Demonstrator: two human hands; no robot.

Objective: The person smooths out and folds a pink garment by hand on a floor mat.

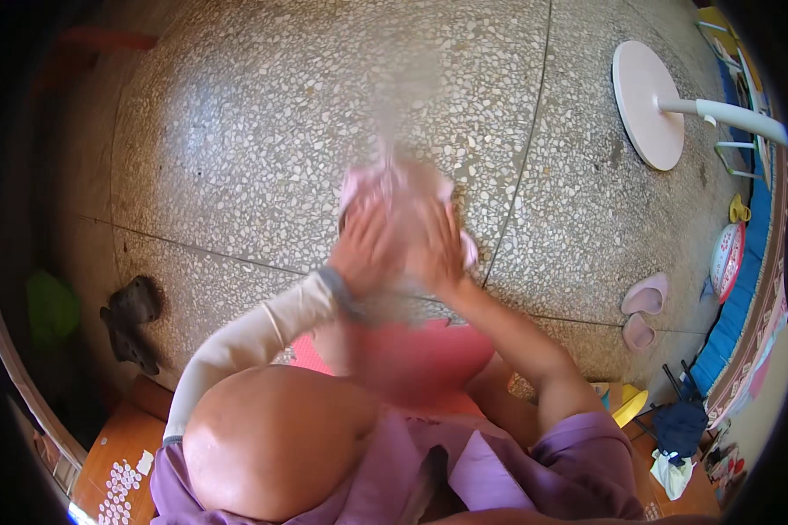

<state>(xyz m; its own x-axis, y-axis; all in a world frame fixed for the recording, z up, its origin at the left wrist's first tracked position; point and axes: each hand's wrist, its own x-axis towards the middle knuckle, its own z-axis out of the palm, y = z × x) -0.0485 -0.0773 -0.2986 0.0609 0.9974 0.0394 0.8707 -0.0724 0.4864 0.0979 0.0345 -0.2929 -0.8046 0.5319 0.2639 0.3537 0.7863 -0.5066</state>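
Observation:
My left hand (366, 246) and my right hand (438, 246) are side by side, backs up and fingers pointing away from me. Both touch a crumpled pink cloth (427, 176) low over the speckled terrazzo floor (289, 131). Part of the cloth sticks out beyond my fingertips, and a fold shows beside my right hand. A hazy smear runs down the middle of the view and hides the space between the hands. Whether my fingers grip the cloth or only lie on it is unclear. A pale sleeve (256, 335) covers my left forearm; the right one is bare.
Under my legs is a red foam mat (427, 354). Dark clogs (131, 321) lie at left, pink slippers (645, 298) at right. A white round-based stand (647, 105) lies farther off. A floral basin (727, 262) leans by blue fabric (729, 335). Small discs (119, 489) cover a wooden surface.

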